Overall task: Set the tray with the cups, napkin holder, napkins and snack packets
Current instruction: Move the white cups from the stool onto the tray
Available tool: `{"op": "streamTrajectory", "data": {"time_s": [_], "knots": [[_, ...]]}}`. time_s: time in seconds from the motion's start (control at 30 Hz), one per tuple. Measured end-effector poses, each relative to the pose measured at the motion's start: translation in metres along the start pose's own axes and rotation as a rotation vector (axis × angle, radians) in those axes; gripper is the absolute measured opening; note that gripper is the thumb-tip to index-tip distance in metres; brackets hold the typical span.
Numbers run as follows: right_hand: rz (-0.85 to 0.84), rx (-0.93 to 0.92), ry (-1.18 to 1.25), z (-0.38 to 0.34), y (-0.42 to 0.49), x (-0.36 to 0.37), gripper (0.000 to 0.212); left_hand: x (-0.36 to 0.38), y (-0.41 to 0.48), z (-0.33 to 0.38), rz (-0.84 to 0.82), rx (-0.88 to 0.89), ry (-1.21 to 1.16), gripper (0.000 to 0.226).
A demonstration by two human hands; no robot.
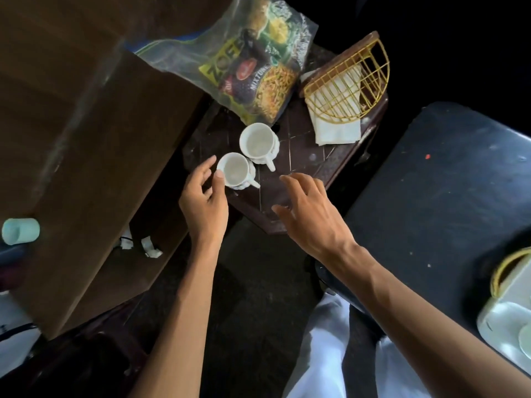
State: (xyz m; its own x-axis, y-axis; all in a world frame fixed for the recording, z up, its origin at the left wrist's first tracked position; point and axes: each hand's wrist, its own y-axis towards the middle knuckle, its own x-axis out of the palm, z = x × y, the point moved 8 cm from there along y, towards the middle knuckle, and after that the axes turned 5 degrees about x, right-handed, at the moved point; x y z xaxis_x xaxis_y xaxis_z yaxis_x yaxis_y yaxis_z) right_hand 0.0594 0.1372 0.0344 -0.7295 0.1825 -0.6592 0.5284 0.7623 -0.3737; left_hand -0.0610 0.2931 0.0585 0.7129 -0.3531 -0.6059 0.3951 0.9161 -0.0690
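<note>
Looked down on dark tray (304, 156), centre. L to R: saw left hand (202, 196) pinching near cup (236, 170) by rim, thumb & forefinger curled round it, prob. to seat it just beside far cup (258, 142); found both upright on tray, handles to R. Noted clear bag of snack packets (250, 64) half on tray's far corner, prob. too bulky to lie flat. Saw right hand (309, 216) open over near edge, fingers spread, holding nothing. Found wire napkin holder (349, 81) tilted at far R, pinning napkins (336, 130) beneath.
</note>
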Motion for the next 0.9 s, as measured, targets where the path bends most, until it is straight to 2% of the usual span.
{"op": "streamTrajectory", "data": {"time_s": [0.23,0.43,0.57,0.7,0.9], "knots": [[-0.073,0.022,0.111,-0.019,0.027,0.019,0.038,0.019,0.018,-0.029,-0.044,-0.213,-0.148,0.033],[-0.074,0.012,0.140,-0.023,0.044,0.032,0.029,0.021,0.017,-0.038,-0.011,-0.264,-0.157,0.030],[-0.051,0.005,0.133,-0.018,0.041,0.033,0.010,0.020,0.008,-0.038,0.013,-0.292,-0.164,0.028],[-0.037,0.022,0.176,-0.003,0.020,0.026,0.006,0.024,-0.017,-0.028,0.027,-0.307,-0.165,0.025],[0.127,0.161,0.346,0.055,-0.042,-0.014,0.014,0.058,-0.086,0.002,-0.015,-0.316,-0.268,0.023]]}}
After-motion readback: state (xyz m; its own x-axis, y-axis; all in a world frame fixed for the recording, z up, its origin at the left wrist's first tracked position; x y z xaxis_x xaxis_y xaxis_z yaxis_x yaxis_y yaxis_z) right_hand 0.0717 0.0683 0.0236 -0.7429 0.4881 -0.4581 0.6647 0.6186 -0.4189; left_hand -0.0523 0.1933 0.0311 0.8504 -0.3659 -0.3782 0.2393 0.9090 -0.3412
